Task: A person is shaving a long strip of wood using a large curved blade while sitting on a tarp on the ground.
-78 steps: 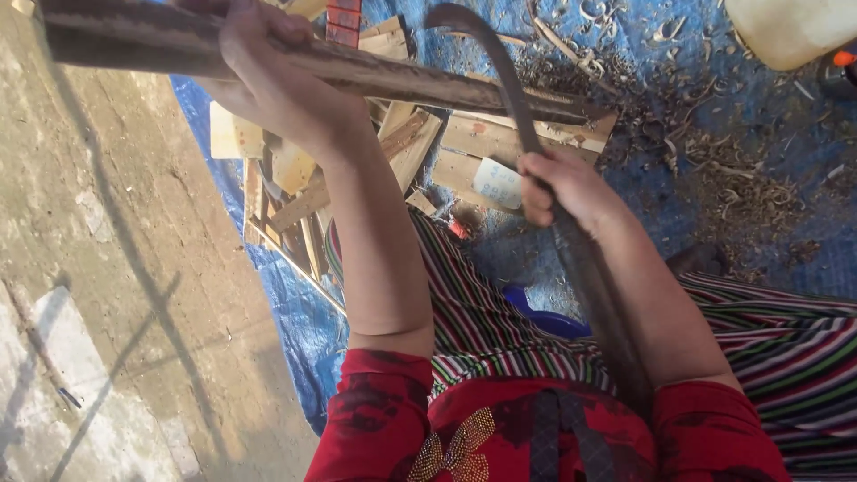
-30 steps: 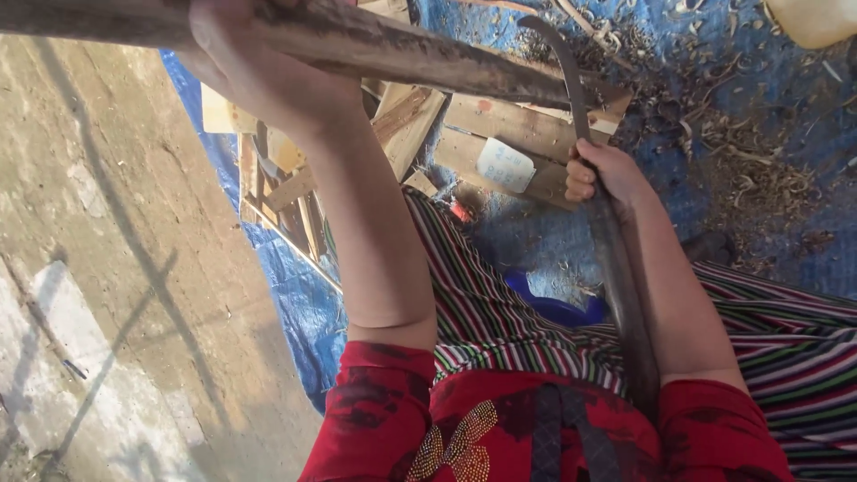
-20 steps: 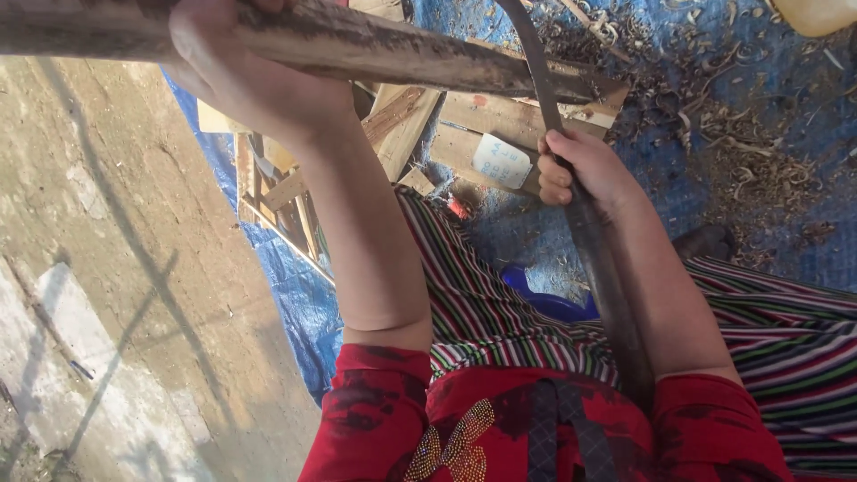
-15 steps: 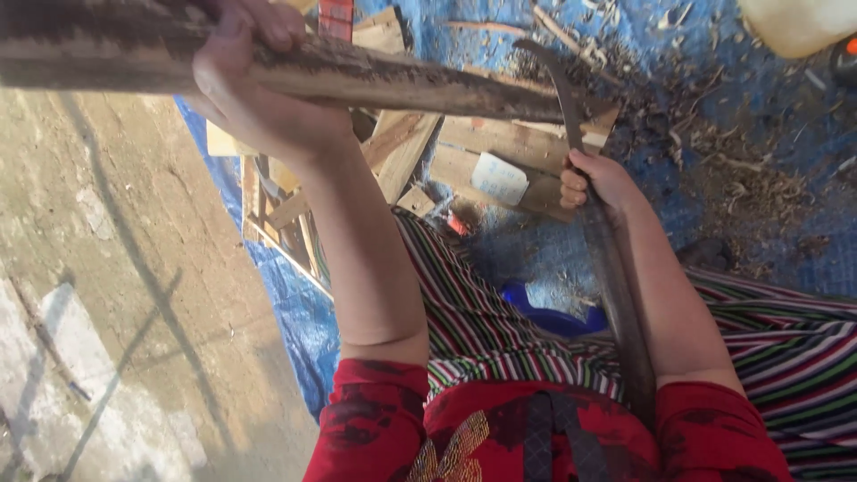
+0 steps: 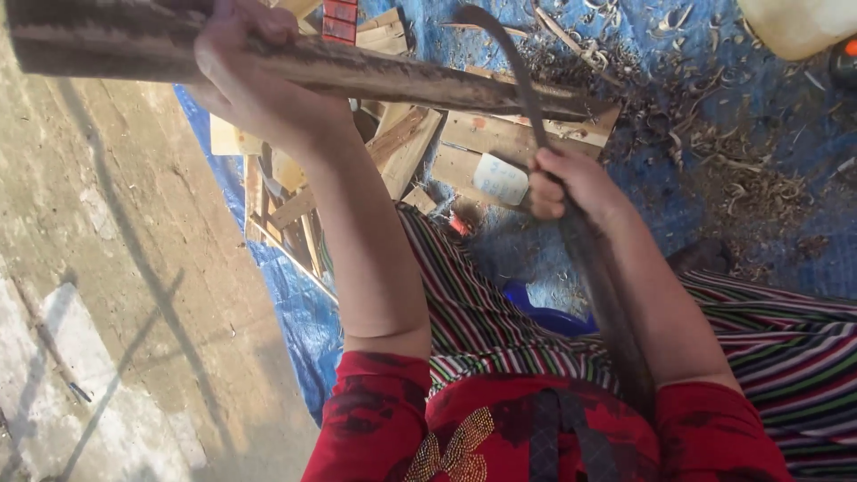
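A long dark wooden pole (image 5: 402, 80) slants across the top of the view, its far end resting on a pale wood block (image 5: 500, 143). My left hand (image 5: 254, 76) grips the pole near its upper end. My right hand (image 5: 571, 183) is closed around a long curved knife (image 5: 509, 62); its dark handle runs back along my forearm toward my body. The blade's curved tip rises past the pole near the pole's lower end. My striped skirt and red top fill the bottom of the view.
A blue tarp (image 5: 714, 107) covers the ground, strewn with wood shavings (image 5: 750, 178). Scrap boards and slats (image 5: 295, 205) lie heaped under the pole. A pale plastic container (image 5: 794, 22) stands at the top right. Bare concrete (image 5: 98, 312) lies to the left.
My right hand has drawn the knife up and down along the pole's lower end; the blade tip now stands higher above the pole than half a second ago. My left hand keeps its grip.
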